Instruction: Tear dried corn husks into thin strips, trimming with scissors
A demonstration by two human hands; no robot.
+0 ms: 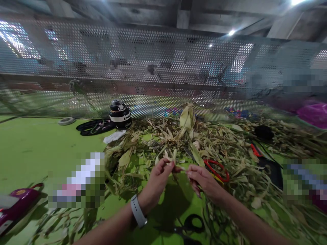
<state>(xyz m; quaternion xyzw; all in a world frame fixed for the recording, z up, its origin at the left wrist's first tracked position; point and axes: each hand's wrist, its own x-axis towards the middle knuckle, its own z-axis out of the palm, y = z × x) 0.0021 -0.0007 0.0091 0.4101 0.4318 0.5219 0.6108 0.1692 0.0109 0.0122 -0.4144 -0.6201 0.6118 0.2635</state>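
Note:
Both hands meet over a green table (pixel 30 149), pinching a small pale flower with a dark stem (pixel 176 163) between them. My left hand (pixel 158 178), with a grey watch band on its wrist, grips the flower with closed fingertips. My right hand (pixel 203 180) pinches the stem's other end, fingers pressed together. Beneath and beyond them spreads a big heap of dried leaves and stems (pixel 204 143). Red-handled scissors (pixel 218 170) lie in the heap just right of my right hand. Black-handled scissors (pixel 190 226) rest on the table below my wrists.
A perforated metal screen (pixel 153 68) walls off the table's far side. A black-and-white helmet-shaped object (pixel 119 114) and black straps (pixel 94 126) sit near it, with a tape roll (pixel 66 120) further left. A purple object (pixel 15 204) lies at the left edge.

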